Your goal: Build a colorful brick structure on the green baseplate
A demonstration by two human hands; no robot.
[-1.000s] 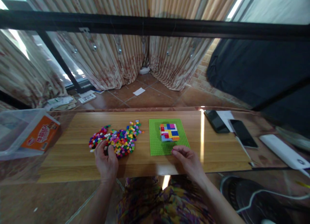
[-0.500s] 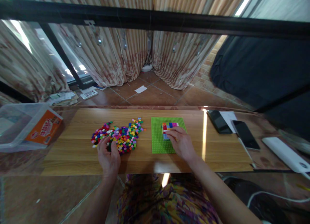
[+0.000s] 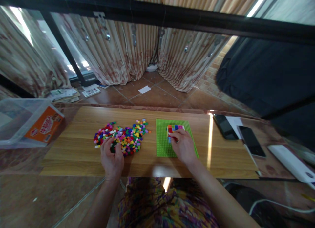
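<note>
My left hand (image 3: pixel 112 158) rests at the near left side of a pile of small multicoloured toy bricks (image 3: pixel 131 141). Its thumb and fingers are curved and apart, with a dark gap between them. My right hand (image 3: pixel 183 146) is over a green studded baseplate (image 3: pixel 161 147), thumb and fingertips pinched together at a small red toy brick, partly hidden by the fingers. Those fingertips touch the left side of a low block of built-up coloured bricks (image 3: pixel 176 127) on the baseplate. The hand covers the near right part of that block.
A clear plastic tub with an orange label (image 3: pixel 44 126) stands left of the wooden board (image 3: pixel 73 155). Two dark phones (image 3: pixel 225 126) lie at the right with white paper (image 3: pixel 235 124), beside a white oblong device (image 3: pixel 290 162). Curtains (image 3: pixel 137 54) hang beyond.
The view has shifted slightly. My right fingertips have drawn closer together at the block's left side, and a red brick shows by them. My left hand stays at the pile.
</note>
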